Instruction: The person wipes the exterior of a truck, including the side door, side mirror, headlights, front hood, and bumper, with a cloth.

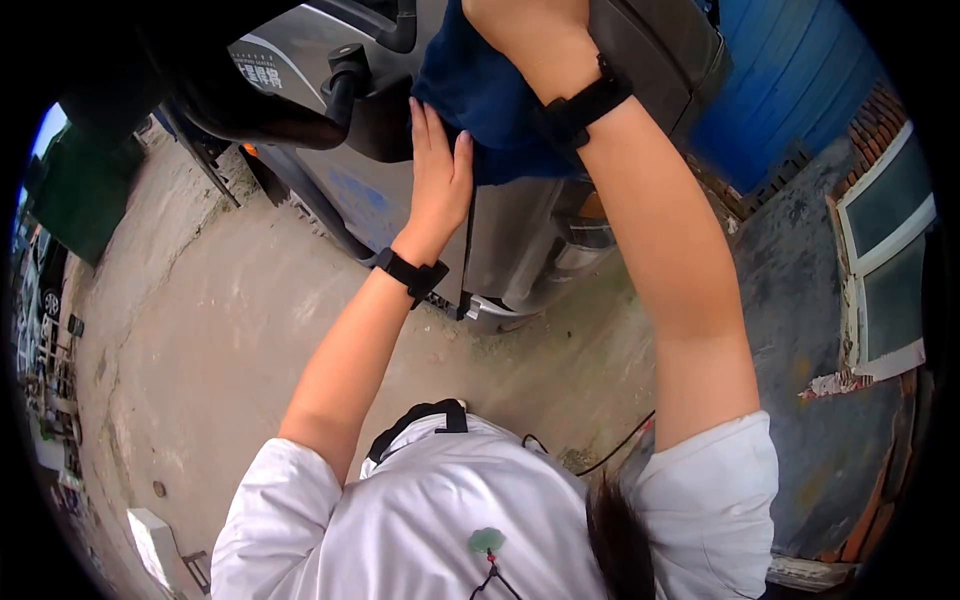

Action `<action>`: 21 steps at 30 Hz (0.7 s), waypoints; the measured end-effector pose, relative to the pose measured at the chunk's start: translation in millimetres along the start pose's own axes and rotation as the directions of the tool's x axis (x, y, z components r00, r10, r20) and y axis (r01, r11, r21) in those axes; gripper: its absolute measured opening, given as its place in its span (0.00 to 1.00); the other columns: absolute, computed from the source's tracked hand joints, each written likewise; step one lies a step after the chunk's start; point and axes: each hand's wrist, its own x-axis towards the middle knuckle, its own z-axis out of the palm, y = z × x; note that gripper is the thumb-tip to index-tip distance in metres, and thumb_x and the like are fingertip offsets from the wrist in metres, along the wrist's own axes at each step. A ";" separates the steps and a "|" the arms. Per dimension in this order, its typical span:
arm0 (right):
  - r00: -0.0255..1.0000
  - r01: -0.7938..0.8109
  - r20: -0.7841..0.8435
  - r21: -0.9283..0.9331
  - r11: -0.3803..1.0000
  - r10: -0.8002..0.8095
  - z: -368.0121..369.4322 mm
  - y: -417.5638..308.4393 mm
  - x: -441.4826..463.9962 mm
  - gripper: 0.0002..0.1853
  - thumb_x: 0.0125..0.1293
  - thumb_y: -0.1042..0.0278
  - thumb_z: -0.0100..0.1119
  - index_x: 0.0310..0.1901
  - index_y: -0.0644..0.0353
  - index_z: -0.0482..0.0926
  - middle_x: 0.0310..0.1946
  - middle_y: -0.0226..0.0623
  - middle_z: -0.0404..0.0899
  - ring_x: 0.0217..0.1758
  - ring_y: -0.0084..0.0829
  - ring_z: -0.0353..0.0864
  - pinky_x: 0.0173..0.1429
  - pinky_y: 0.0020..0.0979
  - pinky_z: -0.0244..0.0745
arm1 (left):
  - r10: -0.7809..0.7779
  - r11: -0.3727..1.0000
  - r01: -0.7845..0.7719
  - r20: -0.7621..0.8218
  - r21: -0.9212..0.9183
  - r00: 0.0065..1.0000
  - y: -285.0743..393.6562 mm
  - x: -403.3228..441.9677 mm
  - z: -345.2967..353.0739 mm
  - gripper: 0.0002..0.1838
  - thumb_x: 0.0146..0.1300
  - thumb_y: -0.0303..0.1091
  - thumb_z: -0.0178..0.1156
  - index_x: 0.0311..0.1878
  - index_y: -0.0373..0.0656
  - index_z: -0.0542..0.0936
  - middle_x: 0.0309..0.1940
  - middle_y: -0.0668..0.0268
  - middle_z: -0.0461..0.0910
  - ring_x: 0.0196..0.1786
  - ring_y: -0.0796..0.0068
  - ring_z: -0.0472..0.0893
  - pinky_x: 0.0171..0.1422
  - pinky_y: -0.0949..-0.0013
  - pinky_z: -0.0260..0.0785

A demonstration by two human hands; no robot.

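Observation:
A dark blue cloth (480,100) lies bunched against the upper side of a grey vehicle (510,225). My left hand (441,165) rests at the cloth's left edge, fingers stretched out and pointing up. My right hand (525,25) is at the top edge of the view, over the cloth; its fingers are out of sight, so its grip does not show. Black bands circle both wrists. Left of the cloth, a black mirror arm (345,95) sticks out from the vehicle.
A blue metal sheet (790,90) stands at the upper right, above a dark wall with a white-framed window (885,240). Concrete ground (230,300) spreads at the left. A thin dark cable (618,447) runs near my body. A white block (155,545) lies lower left.

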 end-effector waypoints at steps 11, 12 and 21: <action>0.887 0.016 0.427 0.352 0.936 -0.176 -46.4 -102.2 -294.0 0.23 0.67 0.62 0.48 0.63 0.53 0.72 0.72 0.24 0.61 0.78 0.24 0.51 0.82 0.38 0.34 | 0.059 0.994 -0.088 0.370 0.064 0.927 -82.9 -156.9 57.6 0.33 0.70 0.46 0.49 0.72 0.38 0.59 0.72 0.45 0.56 0.77 0.41 0.46 0.79 0.44 0.29; 0.900 -0.088 0.431 0.318 0.944 -0.061 -48.5 -100.2 -284.7 0.24 0.66 0.62 0.48 0.64 0.53 0.72 0.72 0.24 0.60 0.78 0.25 0.51 0.82 0.38 0.34 | 0.065 0.995 -0.091 0.402 0.047 0.914 -76.3 -144.5 58.8 0.32 0.70 0.46 0.49 0.72 0.39 0.60 0.71 0.46 0.59 0.77 0.41 0.47 0.79 0.43 0.27; 0.948 -0.309 0.009 0.255 0.916 0.318 -34.3 36.3 -87.7 0.37 0.64 0.48 0.55 0.70 0.63 0.63 0.74 0.39 0.55 0.76 0.42 0.55 0.78 0.49 0.43 | 0.258 0.964 -0.214 0.358 -0.159 0.897 5.9 10.1 18.6 0.36 0.67 0.41 0.55 0.73 0.33 0.55 0.73 0.46 0.53 0.75 0.48 0.54 0.77 0.54 0.40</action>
